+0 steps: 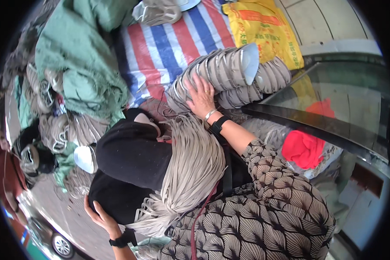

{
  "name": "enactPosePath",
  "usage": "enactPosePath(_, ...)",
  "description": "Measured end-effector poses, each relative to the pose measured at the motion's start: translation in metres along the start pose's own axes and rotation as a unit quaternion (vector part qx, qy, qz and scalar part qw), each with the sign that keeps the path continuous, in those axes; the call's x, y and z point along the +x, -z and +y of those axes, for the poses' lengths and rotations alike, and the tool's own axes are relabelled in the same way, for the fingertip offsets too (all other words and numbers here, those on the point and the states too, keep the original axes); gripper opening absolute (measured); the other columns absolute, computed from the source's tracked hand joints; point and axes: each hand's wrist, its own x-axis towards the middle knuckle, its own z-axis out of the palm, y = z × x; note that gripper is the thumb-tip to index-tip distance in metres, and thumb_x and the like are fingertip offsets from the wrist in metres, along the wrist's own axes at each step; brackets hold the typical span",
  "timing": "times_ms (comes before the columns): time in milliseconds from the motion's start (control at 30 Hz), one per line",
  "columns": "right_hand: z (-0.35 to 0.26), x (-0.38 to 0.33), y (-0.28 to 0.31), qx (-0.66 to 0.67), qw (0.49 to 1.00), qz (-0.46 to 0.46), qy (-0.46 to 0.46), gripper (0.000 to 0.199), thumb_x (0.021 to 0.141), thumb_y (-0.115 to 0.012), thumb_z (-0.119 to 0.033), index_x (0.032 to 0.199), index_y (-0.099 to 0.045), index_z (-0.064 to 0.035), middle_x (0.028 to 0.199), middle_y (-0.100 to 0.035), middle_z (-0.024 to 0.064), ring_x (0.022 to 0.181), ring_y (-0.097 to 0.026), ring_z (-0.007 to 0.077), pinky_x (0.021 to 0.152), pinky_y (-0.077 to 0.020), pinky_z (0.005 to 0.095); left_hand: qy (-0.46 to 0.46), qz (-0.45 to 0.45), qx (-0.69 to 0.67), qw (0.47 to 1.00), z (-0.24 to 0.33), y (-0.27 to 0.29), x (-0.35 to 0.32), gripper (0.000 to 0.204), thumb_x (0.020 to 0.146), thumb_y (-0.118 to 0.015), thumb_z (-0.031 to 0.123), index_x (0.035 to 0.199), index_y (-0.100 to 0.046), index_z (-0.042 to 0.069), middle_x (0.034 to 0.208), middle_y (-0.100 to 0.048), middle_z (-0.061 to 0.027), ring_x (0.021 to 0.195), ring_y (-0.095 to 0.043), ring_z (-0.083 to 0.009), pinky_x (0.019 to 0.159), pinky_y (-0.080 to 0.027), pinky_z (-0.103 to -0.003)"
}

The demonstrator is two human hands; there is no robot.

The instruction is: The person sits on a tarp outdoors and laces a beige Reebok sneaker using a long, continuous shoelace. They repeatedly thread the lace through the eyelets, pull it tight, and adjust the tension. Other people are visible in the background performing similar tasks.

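Your right hand (201, 97), fingers spread: on nested grey shoe uppers (223, 71), lower-right edge of red-white-blue plastic sheet (160, 43). Your left hand (103, 219), fingers open: at black-trousered knee (117, 190).

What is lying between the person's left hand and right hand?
In the head view, the black-clothed legs and the bundle of pale strips lie between the left hand and the right hand.

A head-worn fisheye looks down closely at left hand (103, 217) and right hand (201, 97).
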Motion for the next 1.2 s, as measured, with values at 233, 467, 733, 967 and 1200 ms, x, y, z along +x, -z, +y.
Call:
enactPosePath(233, 0.107, 0.031, 0.064, 0.005, 0.940, 0.303, -0.159, 0.089, 0.073, -0.080, -0.032, 0.143, -0.036, 0.0016, 0.145, -0.039, 0.0296, 0.132, -0.040, 0.0454, 0.110, -0.0284, 0.0521, -0.091, -0.328, 0.175, 0.924, 0.032, 0.043, 0.115, 0.041, 0.093, -0.060, 0.021, 0.128, -0.054, 0.000, 0.122, -0.059, -0.0211, 0.115, -0.055, -0.0359, 0.099, -0.041, -0.042)
enactPosePath(467, 0.149, 0.059, 0.091, 0.384, 0.860, -0.039, -0.335, 0.068, 0.078, -0.079, -0.041, 0.123, -0.058, 0.0061, 0.116, -0.066, 0.0139, 0.105, -0.063, 0.0215, 0.093, -0.0483, 0.0331, -0.225, -0.477, 0.012, 0.849, 0.157, -0.179, 0.221, 0.050, 0.098, -0.059, 0.025, 0.138, -0.046, -0.001, 0.134, -0.056, -0.0201, 0.123, -0.054, -0.0234, 0.100, -0.044, -0.034)
enactPosePath(733, 0.135, 0.043, 0.089, 0.332, 0.856, -0.170, -0.357, 0.060, 0.083, -0.076, -0.032, 0.126, -0.057, 0.0043, 0.118, -0.065, 0.0101, 0.105, -0.060, 0.0184, 0.094, -0.0477, 0.0329, 0.023, -0.720, -0.121, 0.683, 0.109, -0.449, 0.176, 0.086, 0.094, -0.059, 0.051, 0.143, -0.032, -0.014, 0.147, -0.040, -0.0280, 0.138, -0.038, -0.0339, 0.113, -0.031, -0.037)
enactPosePath(967, 0.083, 0.013, 0.080, 0.368, 0.858, -0.149, -0.327, 0.059, 0.084, -0.076, -0.022, 0.132, -0.050, 0.0022, 0.122, -0.061, 0.0082, 0.111, -0.056, 0.0183, 0.097, -0.0459, 0.0333, 0.074, -0.702, -0.184, 0.684, 0.082, -0.496, 0.146, 0.111, 0.079, -0.064, 0.070, 0.144, -0.031, -0.014, 0.142, -0.043, -0.0311, 0.133, -0.044, -0.0381, 0.109, -0.036, -0.040)
enactPosePath(1200, 0.021, 0.041, 0.103, 0.356, 0.880, -0.176, -0.260, 0.038, 0.085, -0.071, -0.017, 0.116, -0.062, 0.0022, 0.105, -0.069, 0.0105, 0.093, -0.064, 0.0185, 0.086, -0.0505, 0.0326, 0.053, -0.753, -0.172, 0.633, 0.094, -0.451, 0.164, 0.090, 0.082, -0.061, 0.070, 0.125, -0.053, -0.008, 0.119, -0.059, -0.0212, 0.112, -0.056, -0.0272, 0.095, -0.043, -0.036)
